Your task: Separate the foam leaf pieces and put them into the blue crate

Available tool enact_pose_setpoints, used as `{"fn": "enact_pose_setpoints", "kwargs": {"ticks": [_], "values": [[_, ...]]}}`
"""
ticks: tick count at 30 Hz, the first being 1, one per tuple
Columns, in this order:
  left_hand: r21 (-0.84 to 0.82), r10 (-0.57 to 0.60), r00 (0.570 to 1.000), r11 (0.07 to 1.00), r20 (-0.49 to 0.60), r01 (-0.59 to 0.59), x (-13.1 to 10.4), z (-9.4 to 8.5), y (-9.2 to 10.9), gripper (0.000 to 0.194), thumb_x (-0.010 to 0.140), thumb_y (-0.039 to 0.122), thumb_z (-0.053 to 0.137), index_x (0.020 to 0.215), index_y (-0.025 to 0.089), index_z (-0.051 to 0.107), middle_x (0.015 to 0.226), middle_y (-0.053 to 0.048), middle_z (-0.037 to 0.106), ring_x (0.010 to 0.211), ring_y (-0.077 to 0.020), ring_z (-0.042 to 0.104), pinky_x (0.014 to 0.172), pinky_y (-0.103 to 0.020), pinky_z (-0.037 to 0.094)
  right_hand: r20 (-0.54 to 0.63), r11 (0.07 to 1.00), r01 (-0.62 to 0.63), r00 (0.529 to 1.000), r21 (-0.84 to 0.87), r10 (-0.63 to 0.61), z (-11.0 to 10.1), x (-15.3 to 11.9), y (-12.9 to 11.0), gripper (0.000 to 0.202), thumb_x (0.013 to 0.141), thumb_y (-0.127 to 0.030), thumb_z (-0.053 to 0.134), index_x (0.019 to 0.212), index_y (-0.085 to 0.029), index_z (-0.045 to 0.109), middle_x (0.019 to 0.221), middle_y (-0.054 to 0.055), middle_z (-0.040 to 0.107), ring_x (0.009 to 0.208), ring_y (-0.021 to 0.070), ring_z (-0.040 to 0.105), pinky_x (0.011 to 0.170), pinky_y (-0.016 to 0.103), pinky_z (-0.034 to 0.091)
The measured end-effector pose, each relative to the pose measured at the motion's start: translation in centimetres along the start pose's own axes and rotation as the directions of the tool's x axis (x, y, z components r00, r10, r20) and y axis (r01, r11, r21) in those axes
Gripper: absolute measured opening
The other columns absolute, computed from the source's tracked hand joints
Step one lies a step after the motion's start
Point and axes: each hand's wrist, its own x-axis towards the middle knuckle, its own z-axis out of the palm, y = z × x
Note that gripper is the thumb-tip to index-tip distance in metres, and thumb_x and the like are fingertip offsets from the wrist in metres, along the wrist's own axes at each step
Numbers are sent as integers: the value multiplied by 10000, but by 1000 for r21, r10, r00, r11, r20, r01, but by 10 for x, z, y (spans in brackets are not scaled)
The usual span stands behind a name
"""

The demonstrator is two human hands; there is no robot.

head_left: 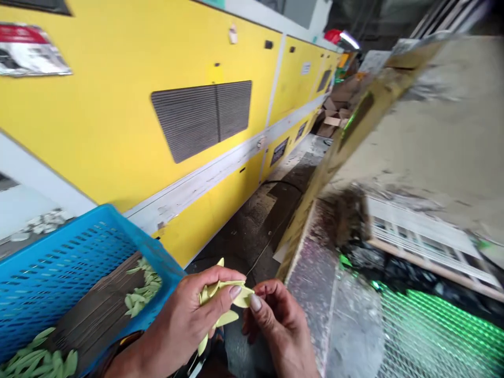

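My left hand (197,310) is closed around several pale yellow-green leaf-shaped pieces (227,318), some poking out between its fingers. Thumb and forefinger of my right hand (277,320) pinch the tip of one leaf-shaped piece at the front of the bunch. At lower left, beside my left forearm, sits a blue plastic basket (118,226) with slotted walls. Inside it are a brown, board-like surface (98,304) and two heaps of similar pieces, a pale green heap (145,289) at the far end and another heap (39,362) nearer me.
A long yellow machine cabinet (118,131) with a dark vent grille (208,118) runs along the left. To the right is a worn work surface (311,273) with a green-lit mesh (429,331). Cardboard boxes (336,113) lie at the far end of the floor passage (275,210).
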Motion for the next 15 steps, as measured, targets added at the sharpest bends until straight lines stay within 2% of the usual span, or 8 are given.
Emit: {"fn": "enact_pose_setpoints", "kwargs": {"ticks": [2, 4, 6, 7, 9, 12, 13, 15], "values": [[29, 15, 999, 999, -31, -14, 2, 45, 4, 396, 820, 590, 768, 1069, 286, 820, 1081, -78, 795, 967, -278, 741, 766, -286, 626, -51, 998, 15, 999, 66, -12, -33, -20, 0, 369, 936, -559, 711, 946, -223, 559, 679, -24, 636, 547, 112, 552, 529, 222, 441], [-2, -11, 994, 1000, -112, 11, 8, 94, 5, 466, 760, 639, 797, 1065, 287, 816, 1081, -79, 793, 930, -284, 742, 692, -283, 624, -133, 995, 71, 989, 66, -62, -79, -41, -1, 391, 943, -581, 686, 918, -218, 541, 662, -29, 622, 533, 102, 531, 529, 220, 435], [-95, -85, 982, 993, -171, 69, 14, 149, 2, 574, 706, 683, 818, 1109, 274, 791, 1022, -83, 791, 814, -268, 734, 575, -278, 592, -308, 993, 121, 944, -14, -119, -147, -66, 2, 404, 941, -593, 670, 905, -210, 547, 669, -22, 617, 559, 109, 547, 547, 228, 450], [-148, -128, 978, 984, -163, 104, 16, 178, 0, 624, 688, 692, 827, 1137, 262, 773, 986, -82, 787, 742, -249, 716, 521, -270, 562, -425, 990, 121, 895, -66, -138, -188, -82, 5, 412, 933, -603, 666, 911, -208, 553, 677, -17, 618, 571, 119, 561, 547, 235, 458], [-210, -202, 978, 960, -54, 186, 14, 237, -4, 687, 668, 695, 843, 1165, 229, 749, 950, -86, 780, 667, -219, 686, 473, -254, 516, -652, 992, 17, 752, -128, -97, -279, -118, 17, 446, 886, -638, 677, 917, -207, 566, 671, -15, 614, 542, 138, 563, 492, 245, 434], [-163, -287, 944, 936, 164, 313, 0, 317, -8, 698, 703, 710, 814, 1162, 188, 748, 1031, -119, 779, 801, -246, 724, 528, -246, 524, -825, 928, -317, 566, -196, 19, -406, -170, 44, 466, 808, -651, 672, 916, -207, 580, 705, 13, 645, 559, 188, 611, 502, 286, 437], [-126, -312, 924, 930, 220, 344, -5, 339, -8, 699, 720, 719, 796, 1166, 182, 749, 1048, -126, 776, 849, -256, 728, 543, -244, 524, -843, 882, -401, 538, -249, 7, -438, -183, 52, 428, 826, -628, 622, 908, -210, 584, 712, 17, 650, 557, 189, 604, 528, 297, 440], [-60, -334, 894, 928, 299, 367, -13, 376, -6, 701, 759, 731, 756, 1186, 175, 744, 992, -119, 764, 826, -236, 708, 527, -228, 494, -842, 747, -543, 538, -385, -44, -483, -200, 60, 343, 860, -561, 541, 861, -221, 585, 721, 28, 658, 598, 197, 600, 572, 302, 417]]}}
